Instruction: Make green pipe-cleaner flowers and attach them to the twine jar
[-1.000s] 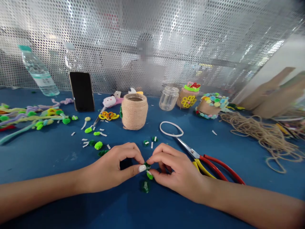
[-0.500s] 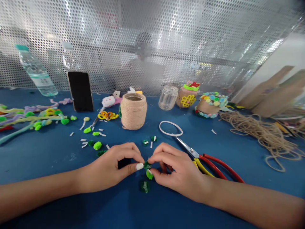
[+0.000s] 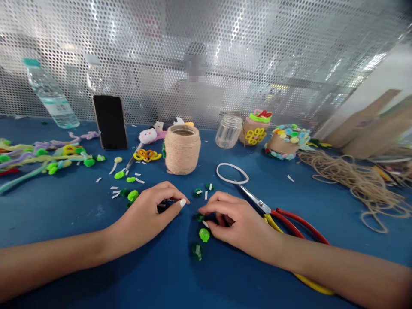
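My left hand [image 3: 149,214] is raised over the blue table with thumb and forefinger pinched together; whatever is between the tips is too small to make out. Across from it, my right hand [image 3: 236,219] has its thumb and fingertips closed at a dark green pom-pom [image 3: 199,217] on the table. Just below lies a bright green pom-pom [image 3: 204,234]. A dark green pom-pom with a clear strip across it [image 3: 197,252] sits nearest me. Beyond my fingers are two small dark green pom-poms [image 3: 197,192] bearing white strips.
A twine-wrapped jar [image 3: 182,150] stands behind my hands. Scissors [image 3: 262,206] lie under my right forearm, near a white loop [image 3: 232,173]. A phone [image 3: 110,122], a bottle [image 3: 53,96], a glass jar [image 3: 228,131], decorated jars [image 3: 255,128] and tangled twine [image 3: 357,184] are around.
My left hand has drawn back left and up, away from the dark green pom-pom. My right hand stays at that pom-pom, its thumb now clear of the bright green one.
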Motion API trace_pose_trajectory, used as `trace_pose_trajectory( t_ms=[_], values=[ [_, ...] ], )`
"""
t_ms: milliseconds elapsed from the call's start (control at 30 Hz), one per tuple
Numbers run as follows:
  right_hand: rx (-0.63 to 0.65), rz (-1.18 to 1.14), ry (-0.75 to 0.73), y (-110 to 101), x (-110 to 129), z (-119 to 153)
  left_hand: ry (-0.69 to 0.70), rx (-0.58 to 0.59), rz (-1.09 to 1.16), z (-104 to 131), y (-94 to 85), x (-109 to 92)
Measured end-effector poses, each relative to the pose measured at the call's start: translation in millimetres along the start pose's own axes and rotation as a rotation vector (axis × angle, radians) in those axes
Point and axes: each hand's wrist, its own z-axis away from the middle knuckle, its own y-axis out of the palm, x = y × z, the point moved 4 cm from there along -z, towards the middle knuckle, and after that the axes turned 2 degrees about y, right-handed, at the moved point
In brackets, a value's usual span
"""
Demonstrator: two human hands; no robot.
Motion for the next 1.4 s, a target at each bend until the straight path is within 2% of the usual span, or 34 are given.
trace_pose_trajectory(
  t_ms=[367, 567, 900, 1000, 1200, 1400],
  values=[
    [0.01, -0.052, 0.012, -0.2, 3.5, 1.4, -0.021, 0.01, 0.025, -2.0, 1.1, 4.1],
    [-0.061, -0.122, 0.073, -6.4, 4.0, 1.1, -0.03, 0.029, 0.041, -1.0, 1.5, 2.9],
    [-0.014, -0.055, 0.144, -4.4, -3.9, -1.7, 0.0, 0.023, 0.033, -0.5, 1.7, 2.9],
    [-0.01, -0.059, 0.158, -4.1, -4.1, -1.1, 0.07, 0.029, -0.001, 1.2, 1.9, -0.8],
    [-0.016, -0.068, 0.161, -4.1, -3.8, -2.9, 0.354, 0.032, -0.23, 13.0, 5.1, -18.5],
    [-0.014, -0.085, 0.152, -3.3, -1.6, -2.5, 0.339, 0.119, -0.315, 15.4, 10.6, -18.0]
  ],
)
